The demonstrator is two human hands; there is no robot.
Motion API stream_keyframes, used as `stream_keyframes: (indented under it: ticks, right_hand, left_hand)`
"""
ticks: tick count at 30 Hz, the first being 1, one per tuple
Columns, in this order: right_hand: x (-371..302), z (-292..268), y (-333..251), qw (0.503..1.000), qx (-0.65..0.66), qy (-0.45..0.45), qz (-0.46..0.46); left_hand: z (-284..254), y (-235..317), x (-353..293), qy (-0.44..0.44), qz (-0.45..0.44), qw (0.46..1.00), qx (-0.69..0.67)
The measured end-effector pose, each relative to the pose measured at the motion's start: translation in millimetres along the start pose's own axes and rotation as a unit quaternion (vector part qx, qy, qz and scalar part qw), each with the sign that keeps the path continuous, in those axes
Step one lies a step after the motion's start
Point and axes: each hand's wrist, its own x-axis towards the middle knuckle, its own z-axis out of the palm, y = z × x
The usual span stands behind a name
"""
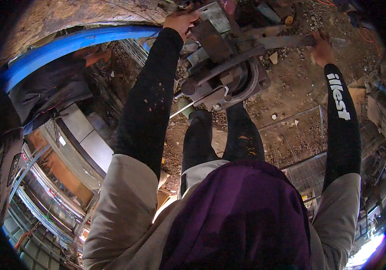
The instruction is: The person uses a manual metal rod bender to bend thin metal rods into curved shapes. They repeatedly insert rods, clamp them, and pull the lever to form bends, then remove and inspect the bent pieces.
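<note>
A heavy, dark metal bench machine (229,74) stands in front of my legs, with a squarish block (212,40) on top and a curved body on its near side. My right hand (323,50) is closed around the end of a long flat metal bar (287,42) that reaches out to the right from the machine. My left hand (181,23) is at the machine's far left side, beside the block, its fingers curled; what they hold is hidden. A thin bright rod (181,110) juts from the machine's near left side.
A blue beam (80,41) curves across the upper left. Below it, a co-worker in dark clothes (51,87) reaches out a hand (105,56). Metal scraps lie beyond the machine. A wire mesh panel (301,155) rests on the dirt ground to the right; pale slabs (85,130) lie left.
</note>
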Motion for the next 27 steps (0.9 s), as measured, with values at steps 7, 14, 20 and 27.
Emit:
stream_keyframes:
  ticks: [7, 14, 20, 27]
  right_hand:
    - [2, 38, 26, 0.997, 0.053, 0.035, 0.046]
    - [-13, 18, 8, 0.998, 0.005, 0.032, 0.060]
    - [-26, 32, 20, 0.997, 0.033, -0.008, 0.071]
    - [-30, 67, 35, 0.997, 0.036, 0.022, 0.072]
  left_hand:
    - [49, 62, -14, 0.084, -0.207, 0.958, 0.180]
    - [0, 3, 19, -0.027, 0.028, 0.999, -0.032]
    - [32, 21, 37, -0.003, -0.167, 0.984, 0.066]
    - [74, 71, 18, -0.046, -0.173, 0.842, 0.508]
